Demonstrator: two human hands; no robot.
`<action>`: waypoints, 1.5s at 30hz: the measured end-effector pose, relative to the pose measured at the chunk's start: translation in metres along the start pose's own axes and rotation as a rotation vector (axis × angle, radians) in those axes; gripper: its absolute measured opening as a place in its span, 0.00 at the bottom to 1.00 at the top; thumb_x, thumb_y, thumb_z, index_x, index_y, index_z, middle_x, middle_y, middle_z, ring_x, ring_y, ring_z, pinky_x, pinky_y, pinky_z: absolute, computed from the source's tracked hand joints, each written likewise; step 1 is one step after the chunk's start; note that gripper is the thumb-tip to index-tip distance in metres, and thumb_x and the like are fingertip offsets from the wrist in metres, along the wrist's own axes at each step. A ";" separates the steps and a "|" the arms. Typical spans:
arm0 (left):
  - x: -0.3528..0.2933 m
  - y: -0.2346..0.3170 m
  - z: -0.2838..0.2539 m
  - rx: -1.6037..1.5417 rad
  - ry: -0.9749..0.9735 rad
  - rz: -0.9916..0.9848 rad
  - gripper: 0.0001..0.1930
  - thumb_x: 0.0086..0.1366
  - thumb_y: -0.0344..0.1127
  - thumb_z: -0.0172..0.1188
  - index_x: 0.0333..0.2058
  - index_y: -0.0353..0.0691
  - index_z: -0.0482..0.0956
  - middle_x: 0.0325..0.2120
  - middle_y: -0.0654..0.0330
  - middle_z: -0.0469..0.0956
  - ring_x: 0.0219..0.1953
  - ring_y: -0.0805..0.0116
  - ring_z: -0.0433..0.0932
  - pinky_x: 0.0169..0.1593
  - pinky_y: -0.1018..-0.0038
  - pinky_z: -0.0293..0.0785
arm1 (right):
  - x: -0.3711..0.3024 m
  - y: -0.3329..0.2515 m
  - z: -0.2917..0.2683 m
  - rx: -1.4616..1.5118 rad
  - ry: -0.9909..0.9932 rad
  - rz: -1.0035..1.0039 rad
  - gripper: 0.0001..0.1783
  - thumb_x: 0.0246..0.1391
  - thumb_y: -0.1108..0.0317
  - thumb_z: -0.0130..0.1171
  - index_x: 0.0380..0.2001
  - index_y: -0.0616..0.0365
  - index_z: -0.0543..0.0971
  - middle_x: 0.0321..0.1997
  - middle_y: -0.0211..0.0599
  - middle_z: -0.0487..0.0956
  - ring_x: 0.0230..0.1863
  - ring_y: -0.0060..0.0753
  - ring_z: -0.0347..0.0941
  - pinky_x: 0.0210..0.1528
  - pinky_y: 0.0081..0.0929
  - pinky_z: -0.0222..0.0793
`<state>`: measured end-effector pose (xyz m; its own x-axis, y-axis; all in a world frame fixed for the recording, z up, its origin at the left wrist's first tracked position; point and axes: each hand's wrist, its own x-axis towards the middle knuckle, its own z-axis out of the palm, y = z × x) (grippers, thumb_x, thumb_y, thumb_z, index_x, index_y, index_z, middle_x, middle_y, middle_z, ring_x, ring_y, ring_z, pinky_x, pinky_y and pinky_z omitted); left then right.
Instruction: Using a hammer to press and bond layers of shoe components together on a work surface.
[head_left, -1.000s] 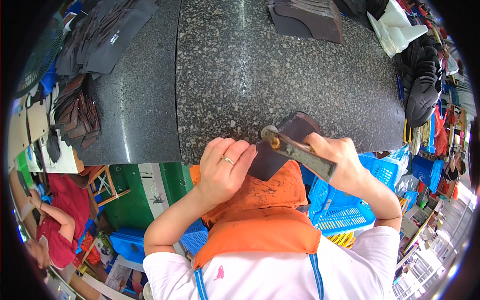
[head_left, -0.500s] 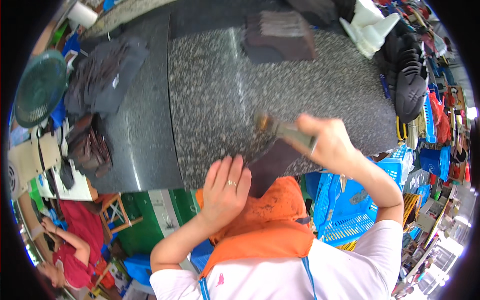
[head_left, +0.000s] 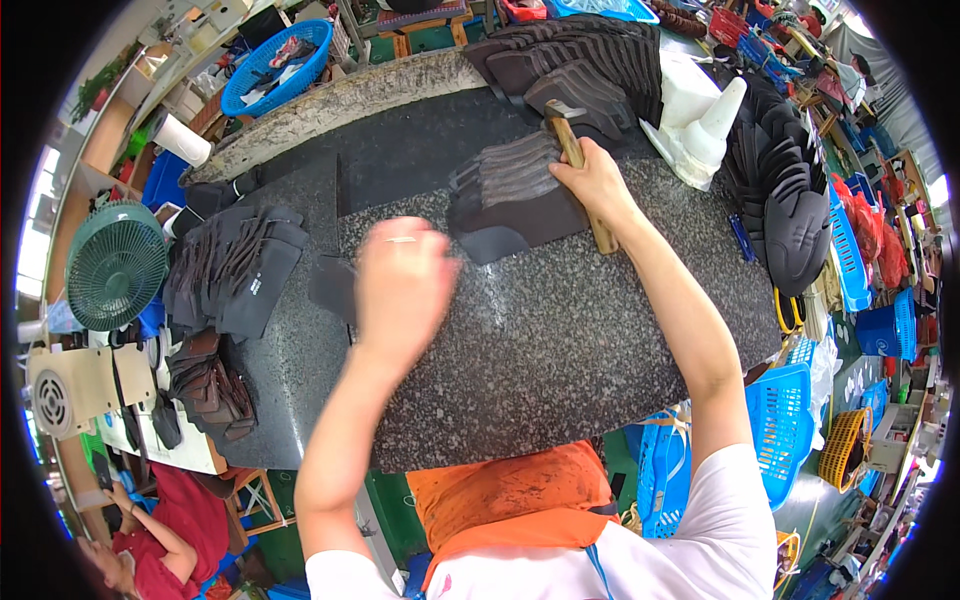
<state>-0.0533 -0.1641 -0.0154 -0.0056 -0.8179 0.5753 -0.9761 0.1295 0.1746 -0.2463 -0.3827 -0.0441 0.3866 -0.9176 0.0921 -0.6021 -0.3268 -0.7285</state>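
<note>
Right hand [head_left: 597, 185]: fingers closed around the wooden handle of a hammer [head_left: 567, 140]; grip is about mid-handle.
Hammer: above the table [head_left: 560, 370] at the right edge of a dark stack [head_left: 520, 215]; metal head points away from the body, handle end toward it.
Left hand [head_left: 405, 290]: raised over the table, motion-blurred, fingers appear curled; cannot tell whether it pinches anything. Pale ring on one finger.
Dark flat piece [head_left: 332, 288]: just left of the left hand; contact cannot be told.
Dark stack: fanned, overlapping flat pieces, between the two hands.
Far edge: larger fanned pile [head_left: 600, 50], white plastic form [head_left: 695, 125] to its right.
Right edge: row of black sole-shaped pieces [head_left: 795, 240].
Left side: spread grey pieces [head_left: 250, 285], brown bundle [head_left: 205, 380] nearer, green fan [head_left: 118, 265] beyond.
Near edge: orange apron [head_left: 510, 490].
Lower left: co-worker, red clothing [head_left: 190, 515].
</note>
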 end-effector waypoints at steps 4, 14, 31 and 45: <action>0.031 0.058 0.036 -0.211 -0.084 -0.083 0.18 0.49 0.40 0.73 0.30 0.38 0.73 0.33 0.53 0.75 0.38 0.51 0.75 0.40 0.60 0.73 | -0.036 -0.035 -0.002 0.549 -0.060 0.057 0.14 0.50 0.68 0.67 0.36 0.61 0.74 0.31 0.34 0.76 0.34 0.26 0.72 0.39 0.27 0.68; -0.049 -0.042 -0.047 -0.063 -0.413 -0.003 0.18 0.49 0.30 0.68 0.41 0.44 0.79 0.53 0.56 0.75 0.62 0.48 0.68 0.65 0.55 0.64 | -0.074 -0.023 -0.009 0.704 -0.125 0.106 0.10 0.53 0.76 0.63 0.36 0.55 0.72 0.31 0.21 0.69 0.33 0.14 0.64 0.37 0.17 0.62; -0.007 0.061 0.000 -0.287 -0.089 -0.081 0.19 0.49 0.42 0.73 0.23 0.38 0.71 0.26 0.57 0.72 0.33 0.55 0.73 0.39 0.62 0.71 | -0.123 -0.061 0.014 0.855 -0.076 0.131 0.13 0.52 0.75 0.65 0.35 0.55 0.71 0.29 0.20 0.68 0.30 0.13 0.62 0.33 0.18 0.61; -0.031 0.034 -0.034 -0.715 -0.346 -0.447 0.11 0.54 0.35 0.68 0.24 0.33 0.76 0.31 0.56 0.72 0.38 0.61 0.75 0.45 0.69 0.70 | -0.147 -0.082 0.005 0.745 -0.274 0.011 0.14 0.54 0.78 0.63 0.40 0.55 0.69 0.33 0.20 0.66 0.33 0.11 0.62 0.36 0.16 0.62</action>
<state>-0.0790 -0.1153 0.0004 0.1635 -0.9831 0.0828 -0.5360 -0.0180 0.8440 -0.2506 -0.2195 -0.0012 0.6000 -0.7998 -0.0173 -0.0184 0.0079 -0.9998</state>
